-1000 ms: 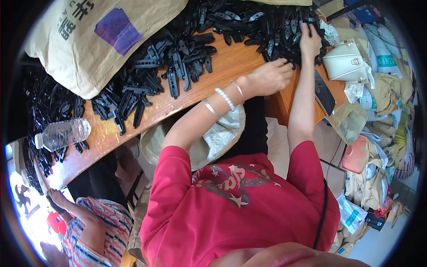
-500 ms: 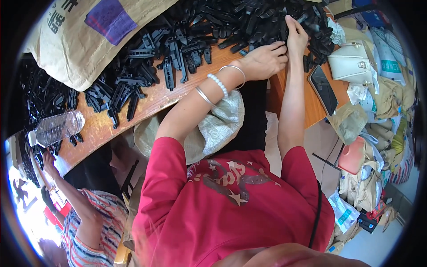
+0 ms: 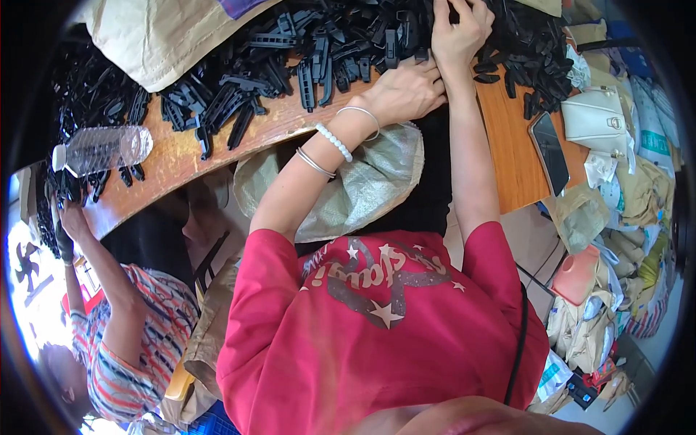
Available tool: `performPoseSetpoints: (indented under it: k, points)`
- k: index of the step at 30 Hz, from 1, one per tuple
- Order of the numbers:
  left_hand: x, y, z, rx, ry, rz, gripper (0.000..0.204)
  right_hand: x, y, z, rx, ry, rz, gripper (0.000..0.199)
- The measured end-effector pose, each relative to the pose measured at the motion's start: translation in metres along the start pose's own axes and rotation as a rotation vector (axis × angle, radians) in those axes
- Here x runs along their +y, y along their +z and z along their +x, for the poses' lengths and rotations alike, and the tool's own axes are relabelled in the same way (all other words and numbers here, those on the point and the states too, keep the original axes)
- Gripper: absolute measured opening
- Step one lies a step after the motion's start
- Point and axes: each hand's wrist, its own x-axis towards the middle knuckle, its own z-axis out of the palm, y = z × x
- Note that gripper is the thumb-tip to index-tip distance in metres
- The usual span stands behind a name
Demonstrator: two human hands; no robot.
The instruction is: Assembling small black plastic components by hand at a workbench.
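Observation:
Loose black plastic parts (image 3: 312,61) are heaped along the far side of the wooden table (image 3: 196,156). My left hand (image 3: 406,90), with bracelets on its wrist, has its fingers curled at the near edge of the heap. A small black piece shows by its fingertips, but what they hold is hard to make out. Just beyond it, my right hand (image 3: 462,36) reaches into the heap. A gap shows between its fingers, and the picture's upper edge partly cuts off the tips. The left fingertips lie close against the right wrist.
A clear plastic bottle (image 3: 105,150) lies at left near a co-worker's hand (image 3: 75,221). A paper sack (image 3: 156,40) covers the far left. At right are a dark phone (image 3: 549,152), a white handbag (image 3: 596,119) and piled bags (image 3: 641,199). A woven sack (image 3: 362,192) hangs below the edge.
My right hand has moved farther into the heap, its fingers now spread wider. My left hand stays close to the right wrist. The whole view has shifted, with the table sitting higher in it.

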Motion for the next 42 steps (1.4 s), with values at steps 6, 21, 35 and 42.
performPoseSetpoints:
  k: [6,21,35,42]
  points:
    - [-0.004,-0.02,-0.01,0.02,0.087,-0.042,0.027,-0.004,0.032,0.012,-0.048,-0.108,-0.111,0.023]
    - [0.004,-0.026,-0.021,0.02,0.0,0.165,0.031,0.011,-0.055,-0.077,-0.054,-0.169,0.089,0.025]
    - [0.018,-0.03,-0.028,0.055,-0.081,0.201,0.043,0.016,-0.07,-0.092,-0.109,-0.03,-0.285,0.022]
    - [0.015,-0.017,-0.015,0.025,-0.078,0.371,0.041,0.015,-0.068,-0.084,-0.206,-0.012,-0.313,0.027]
